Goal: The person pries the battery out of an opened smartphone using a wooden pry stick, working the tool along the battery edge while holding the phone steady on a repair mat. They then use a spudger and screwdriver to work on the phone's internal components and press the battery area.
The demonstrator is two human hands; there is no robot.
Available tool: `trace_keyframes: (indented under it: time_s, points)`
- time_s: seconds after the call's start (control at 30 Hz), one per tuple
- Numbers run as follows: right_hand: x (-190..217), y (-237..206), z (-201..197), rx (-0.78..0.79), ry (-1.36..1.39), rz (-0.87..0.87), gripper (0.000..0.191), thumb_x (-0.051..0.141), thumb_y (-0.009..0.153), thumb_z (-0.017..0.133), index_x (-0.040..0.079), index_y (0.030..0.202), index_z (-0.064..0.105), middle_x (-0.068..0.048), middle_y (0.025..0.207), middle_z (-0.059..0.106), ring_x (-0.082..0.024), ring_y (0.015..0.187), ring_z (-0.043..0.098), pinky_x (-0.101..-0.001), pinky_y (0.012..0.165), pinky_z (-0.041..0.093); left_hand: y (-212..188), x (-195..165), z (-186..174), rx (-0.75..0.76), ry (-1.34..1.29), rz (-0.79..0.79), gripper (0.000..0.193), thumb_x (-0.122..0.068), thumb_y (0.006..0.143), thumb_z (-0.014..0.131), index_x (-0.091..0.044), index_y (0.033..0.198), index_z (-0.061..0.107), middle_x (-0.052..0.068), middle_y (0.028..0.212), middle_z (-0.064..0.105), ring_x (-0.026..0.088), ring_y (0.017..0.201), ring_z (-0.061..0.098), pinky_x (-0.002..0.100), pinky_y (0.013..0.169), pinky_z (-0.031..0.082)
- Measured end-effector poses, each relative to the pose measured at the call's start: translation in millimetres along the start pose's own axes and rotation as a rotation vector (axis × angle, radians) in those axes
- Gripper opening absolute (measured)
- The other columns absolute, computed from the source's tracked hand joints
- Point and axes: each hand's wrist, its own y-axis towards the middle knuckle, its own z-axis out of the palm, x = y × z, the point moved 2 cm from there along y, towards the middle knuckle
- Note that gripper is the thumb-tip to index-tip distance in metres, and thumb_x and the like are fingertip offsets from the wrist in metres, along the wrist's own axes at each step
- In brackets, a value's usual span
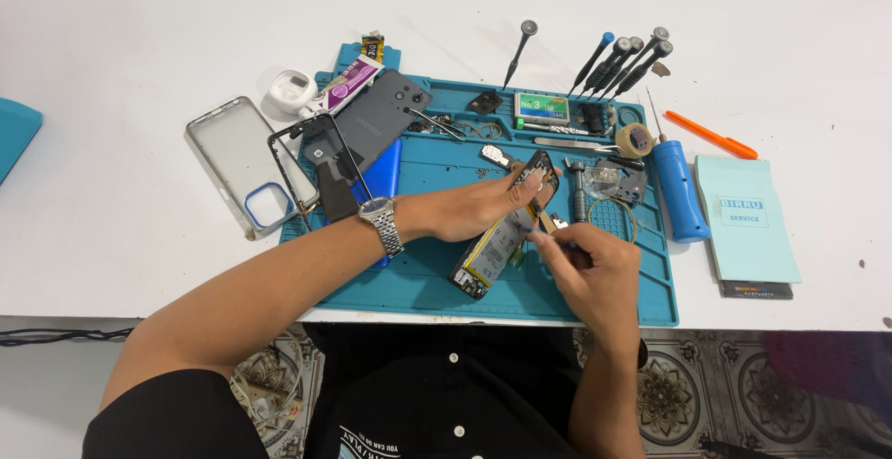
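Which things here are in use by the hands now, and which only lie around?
In use:
- opened phone, steadied by left hand
- thin tool, pinched in right hand

Lying around:
- clear phone case
- grey back cover
- screwdrivers
- blue tool
- orange pen

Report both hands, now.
Left hand: open, pressing down the opened phone.
Right hand: closed on a thin tool at the phone.
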Motion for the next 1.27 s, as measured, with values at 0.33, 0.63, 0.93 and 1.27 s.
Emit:
trace_keyframes:
  time_s: [0.33, 0.63, 0.93, 1.27]
  points:
    - [0, 1, 0, 0.030, -0.030, -0.023, 0.020, 0.020, 0.088, 0.080, 0.002, 0.081, 0.075, 0.001, 0.055, 0.060, -0.004, 0.046, 0.047, -0.0226, 0.042, 0.032, -1, 0, 1, 0.083, -0.117, -0.019, 0.108, -0.084, 0.092, 0.009, 0.001, 0.156, 0.028, 0.034, 0.152, 0.044, 0.042, 0.148, 0.039, 0.049, 0.121, 0.036]
    - [-1, 0, 0, -0.001, -0.045, -0.014, 0.020, 0.020, 0.088, 0.080, 0.002, 0.082, 0.075, 0.001, 0.054, 0.058, -0.003, 0.046, 0.045, -0.0228, 0.041, 0.030, -2, -7, 0, 0.019, -0.018, -0.004, 0.111, -0.086, 0.084, 0.009, -0.007, 0.162, 0.014, 0.023, 0.162, 0.029, 0.035, 0.153, 0.026, 0.048, 0.119, 0.030]
    - [1, 0, 0, 0.022, -0.023, 0.007, 0.020, 0.019, 0.087, 0.080, 0.002, 0.080, 0.075, 0.001, 0.053, 0.057, -0.004, 0.046, 0.044, -0.0234, 0.042, 0.030, -4, -11, -1, -0.016, -0.011, 0.102, 0.101, -0.085, 0.090, 0.009, -0.006, 0.148, 0.033, 0.014, 0.133, 0.048, 0.026, 0.131, 0.043, 0.047, 0.108, 0.039]
    - [-2, -1, -1, 0.073, -0.004, 0.002, 0.021, 0.020, 0.088, 0.080, 0.002, 0.081, 0.074, 0.001, 0.054, 0.057, -0.004, 0.047, 0.045, -0.0232, 0.042, 0.031, -4, -11, 1, 0.037, -0.118, 0.082, 0.092, -0.081, 0.093, 0.013, -0.008, 0.141, 0.042, 0.012, 0.113, 0.061, 0.022, 0.113, 0.063, 0.042, 0.103, 0.052]
